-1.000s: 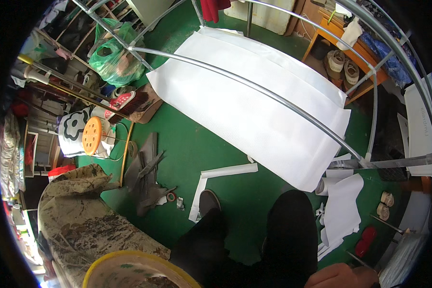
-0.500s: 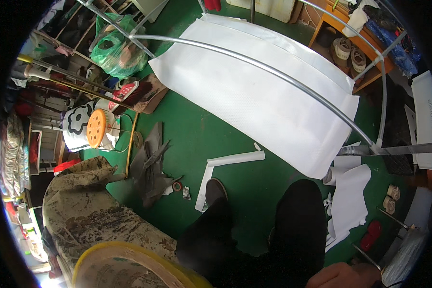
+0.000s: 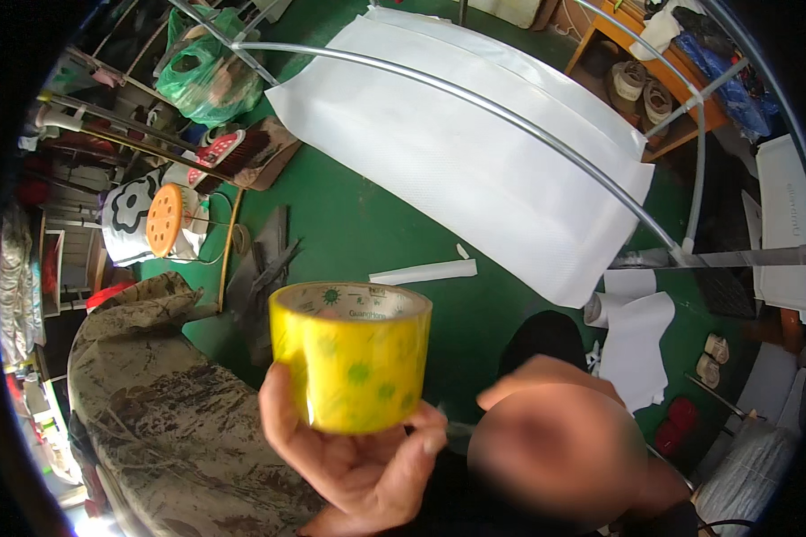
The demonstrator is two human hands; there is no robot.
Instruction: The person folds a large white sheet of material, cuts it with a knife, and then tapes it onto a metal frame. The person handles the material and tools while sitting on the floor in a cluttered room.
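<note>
My left hand (image 3: 358,465) holds a wide roll of yellow tape (image 3: 354,371) from below, fingers cupped around its lower rim, its open core facing up. My right hand (image 3: 555,438) is a blurred shape just right of the roll, with one finger or the thumb reaching toward it; its grip cannot be made out. Beyond the roll, a large white sheet (image 3: 475,143) lies on the green floor (image 3: 358,215) under a curved metal tube (image 3: 475,94).
A narrow white strip (image 3: 425,271) lies on the floor behind the roll. A camouflage-covered mound (image 3: 152,412) is at lower left. An orange-topped round thing (image 3: 164,219) and a green bag (image 3: 211,76) sit at left. White paper pieces (image 3: 636,331) and a wooden shelf (image 3: 640,80) are at right.
The yellow tape roll has come up from the lower edge to the middle of the view in my left hand. My right hand has risen beside it.
</note>
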